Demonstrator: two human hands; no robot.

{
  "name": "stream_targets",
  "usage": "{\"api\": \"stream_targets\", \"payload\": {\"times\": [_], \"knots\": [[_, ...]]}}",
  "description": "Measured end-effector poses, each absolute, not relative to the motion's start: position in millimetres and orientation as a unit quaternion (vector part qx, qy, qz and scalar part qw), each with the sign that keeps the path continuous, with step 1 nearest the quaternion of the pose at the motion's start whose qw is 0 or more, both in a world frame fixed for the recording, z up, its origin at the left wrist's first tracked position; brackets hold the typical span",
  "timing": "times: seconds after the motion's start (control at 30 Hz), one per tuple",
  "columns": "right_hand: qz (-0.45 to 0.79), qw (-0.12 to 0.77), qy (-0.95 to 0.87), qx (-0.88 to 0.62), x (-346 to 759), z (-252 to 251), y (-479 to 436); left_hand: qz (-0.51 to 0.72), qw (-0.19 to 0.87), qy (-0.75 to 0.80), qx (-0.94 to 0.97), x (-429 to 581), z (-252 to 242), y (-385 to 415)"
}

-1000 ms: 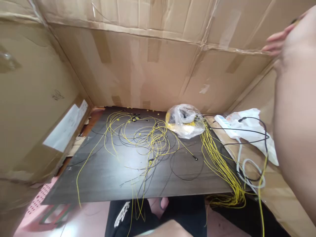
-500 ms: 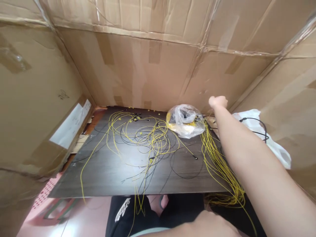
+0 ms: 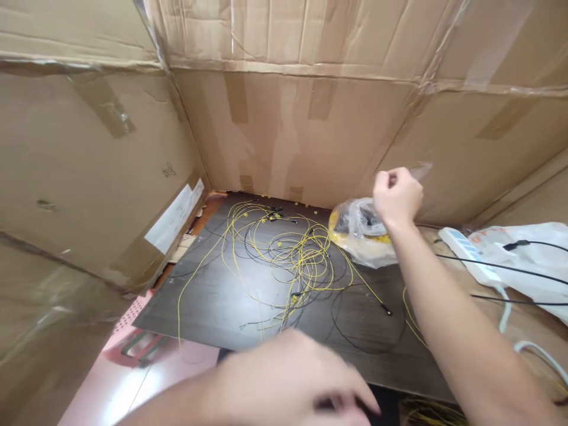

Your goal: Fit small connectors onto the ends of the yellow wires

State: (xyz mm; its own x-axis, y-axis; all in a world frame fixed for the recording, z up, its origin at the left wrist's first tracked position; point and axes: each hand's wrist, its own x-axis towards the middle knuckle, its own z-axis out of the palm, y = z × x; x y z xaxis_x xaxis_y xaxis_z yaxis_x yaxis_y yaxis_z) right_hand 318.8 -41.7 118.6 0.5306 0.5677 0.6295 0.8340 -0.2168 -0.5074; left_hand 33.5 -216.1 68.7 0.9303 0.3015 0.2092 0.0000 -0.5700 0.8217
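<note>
My right hand is closed above the back right of the dark tabletop, beside a clear plastic bag. A thin flap of clear plastic sticks out behind its fingers. Inside the bag are black and yellow coiled parts. My left hand, blurred, hangs over the table's front edge with its fingers curled; whatever lies in them is hidden. Thin yellow cables with black connector ends sprawl in loops across the table. A yellow cable bundle shows low at the front right, below the tabletop.
Cardboard walls enclose the table at the back and sides. To the right, a white power strip lies by a white plastic bag and black cords. A pink stool stands at the lower left.
The view has swung right. My left hand has risen over the table's front edge. The yellow bundle that hung over the right side of the tabletop is mostly gone from there.
</note>
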Motion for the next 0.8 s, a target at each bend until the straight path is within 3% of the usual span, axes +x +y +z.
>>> {"api": "stream_targets", "payload": {"times": [0.13,0.3,0.4,0.63,0.8], "knots": [[-0.116,0.393,-0.643,-0.647,244,103,-42,0.307,0.27,0.285,0.867,5,71,-124],[-0.012,0.183,-0.74,-0.647,183,56,-17,0.318,0.122,0.441,0.83,0,22,-19],[0.007,0.111,-0.762,-0.638,164,35,6,0.314,0.055,0.496,0.808,-3,-2,6],[-0.009,0.095,-0.79,-0.605,140,19,30,0.308,0.077,0.542,0.778,-6,-16,10],[0.019,0.161,-0.787,-0.595,145,10,25,0.315,0.08,0.536,0.779,-4,-13,12]]}}
